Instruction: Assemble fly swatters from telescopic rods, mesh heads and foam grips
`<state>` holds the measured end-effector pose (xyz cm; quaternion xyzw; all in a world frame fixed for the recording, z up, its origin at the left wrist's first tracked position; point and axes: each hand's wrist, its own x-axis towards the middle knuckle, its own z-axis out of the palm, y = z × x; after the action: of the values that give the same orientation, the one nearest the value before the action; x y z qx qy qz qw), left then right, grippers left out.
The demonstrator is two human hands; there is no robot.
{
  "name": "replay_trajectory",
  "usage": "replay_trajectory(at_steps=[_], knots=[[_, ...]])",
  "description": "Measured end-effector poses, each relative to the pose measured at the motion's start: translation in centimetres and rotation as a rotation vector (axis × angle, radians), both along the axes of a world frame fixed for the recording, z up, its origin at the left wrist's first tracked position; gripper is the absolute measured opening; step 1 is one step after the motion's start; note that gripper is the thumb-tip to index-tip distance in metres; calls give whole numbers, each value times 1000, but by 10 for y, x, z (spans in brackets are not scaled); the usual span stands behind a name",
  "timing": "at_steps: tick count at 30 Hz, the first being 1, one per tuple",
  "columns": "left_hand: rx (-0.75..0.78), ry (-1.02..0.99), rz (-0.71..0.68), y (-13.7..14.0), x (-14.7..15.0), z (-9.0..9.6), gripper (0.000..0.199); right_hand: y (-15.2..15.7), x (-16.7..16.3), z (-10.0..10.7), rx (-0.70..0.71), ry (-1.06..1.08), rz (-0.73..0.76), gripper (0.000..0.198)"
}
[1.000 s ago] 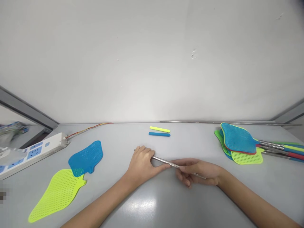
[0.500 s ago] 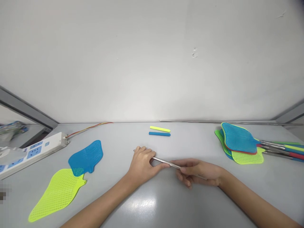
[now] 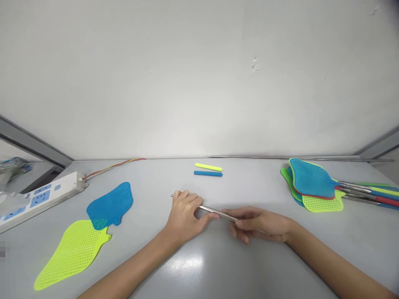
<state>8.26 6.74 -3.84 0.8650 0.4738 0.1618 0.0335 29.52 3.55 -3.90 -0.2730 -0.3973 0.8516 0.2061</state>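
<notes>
Both hands hold one thin metal telescopic rod point(image 3: 210, 209), low over the grey table. My left hand point(image 3: 183, 216) is wrapped round its left part, and the tip sticks out just past the fingers. My right hand point(image 3: 258, 224) pinches the other end between thumb and fingers, which hides that end. Behind the hands lie a yellow handle sleeve point(image 3: 208, 167) and a blue handle sleeve point(image 3: 208, 173), side by side. To the left, a blue fly swatter head point(image 3: 110, 205) overlaps a yellow fly swatter head point(image 3: 71, 253); neither has a rod.
Several fly swatters with metal rods point(image 3: 314, 178) are piled at the right. Long thin metal rods point(image 3: 249, 157) lie along the wall's foot. A white power strip point(image 3: 59, 191) with a red and yellow wire point(image 3: 112, 167) sits at the left edge of the table point(image 3: 149, 274).
The whole view has shifted slightly. Both hands keep nearly the same grip on the rod, and the right fingers have moved only a little.
</notes>
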Motion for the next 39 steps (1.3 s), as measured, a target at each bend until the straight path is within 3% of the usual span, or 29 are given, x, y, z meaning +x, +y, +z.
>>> replay_trajectory(at_steps=[39], knots=[[-51,33,-110,-21,6,0,24,1,2,1,50,-57,42,46]])
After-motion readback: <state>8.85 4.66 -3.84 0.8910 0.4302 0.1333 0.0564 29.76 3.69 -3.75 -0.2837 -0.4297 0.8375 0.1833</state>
